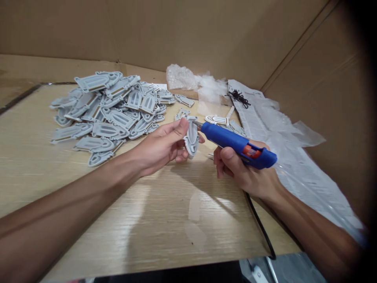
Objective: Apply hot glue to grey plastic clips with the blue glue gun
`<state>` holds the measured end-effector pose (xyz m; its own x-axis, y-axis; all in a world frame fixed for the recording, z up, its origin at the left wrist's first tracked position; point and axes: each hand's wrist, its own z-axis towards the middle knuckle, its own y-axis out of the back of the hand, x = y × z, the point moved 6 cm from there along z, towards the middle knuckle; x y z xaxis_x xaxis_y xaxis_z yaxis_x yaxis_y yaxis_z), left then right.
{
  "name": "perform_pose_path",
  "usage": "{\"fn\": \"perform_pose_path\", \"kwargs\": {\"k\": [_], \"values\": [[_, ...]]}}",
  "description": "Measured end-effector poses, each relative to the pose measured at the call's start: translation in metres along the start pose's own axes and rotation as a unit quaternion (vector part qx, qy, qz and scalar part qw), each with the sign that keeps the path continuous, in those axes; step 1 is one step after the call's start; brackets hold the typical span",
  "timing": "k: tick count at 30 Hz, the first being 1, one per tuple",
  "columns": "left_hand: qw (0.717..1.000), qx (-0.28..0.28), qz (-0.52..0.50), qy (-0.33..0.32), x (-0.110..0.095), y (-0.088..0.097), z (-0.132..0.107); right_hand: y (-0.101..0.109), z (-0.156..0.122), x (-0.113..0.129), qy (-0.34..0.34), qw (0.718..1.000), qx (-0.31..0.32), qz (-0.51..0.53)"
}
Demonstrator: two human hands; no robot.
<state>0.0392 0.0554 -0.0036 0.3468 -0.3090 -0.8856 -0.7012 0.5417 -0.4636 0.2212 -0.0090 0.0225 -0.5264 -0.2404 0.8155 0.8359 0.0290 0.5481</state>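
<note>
The wooden tabletop point(165, 220) sits inside tall cardboard walls point(206, 35), with a crumpled clear plastic sheet point(282, 137) spread along its right side. At the far left lies a heap of grey plastic pieces point(108, 110), flat and boat-shaped, well apart from the work in hand. The blue glue gun point(235, 143) is clenched in the right hand point(244, 173), fingers wrapped round its grip below the barrel; its long axis runs from lower right to upper left, the nozzle pointing left at the piece, touching it or just beside it. It looks rigid and moderately light, best held by the handle and away from the tip, which is likely hot. A black cord point(259, 224) trails from it toward the near table edge. The left hand point(160, 147) pinches one grey piece point(192, 138) between thumb and fingers, lifted above the table centre. The piece stands nearly upright, long axis vertical, tilted slightly. It seems stiff, thin, very light and smooth, so an edge pinch suits it
</note>
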Motion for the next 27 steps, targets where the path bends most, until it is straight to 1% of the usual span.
{"fn": "perform_pose_path", "kwargs": {"k": [15, 20, 27], "values": [[1.0, -0.001, 0.007, 0.004, 0.0005, -0.0008, -0.001, -0.0007, 0.0009, 0.0027, 0.0, 1.0, 0.009, 0.014], [1.0, -0.014, 0.005, 0.004, 0.0021, 0.001, -0.0009, -0.0003, 0.0012, 0.0006, -0.024, 0.999, 0.024, 0.014], [1.0, -0.008, 0.0, 0.008, 0.0043, 0.0024, -0.0007, 0.0003, 0.0019, 0.0035, -0.03, 0.999, 0.031, 0.02]]}}
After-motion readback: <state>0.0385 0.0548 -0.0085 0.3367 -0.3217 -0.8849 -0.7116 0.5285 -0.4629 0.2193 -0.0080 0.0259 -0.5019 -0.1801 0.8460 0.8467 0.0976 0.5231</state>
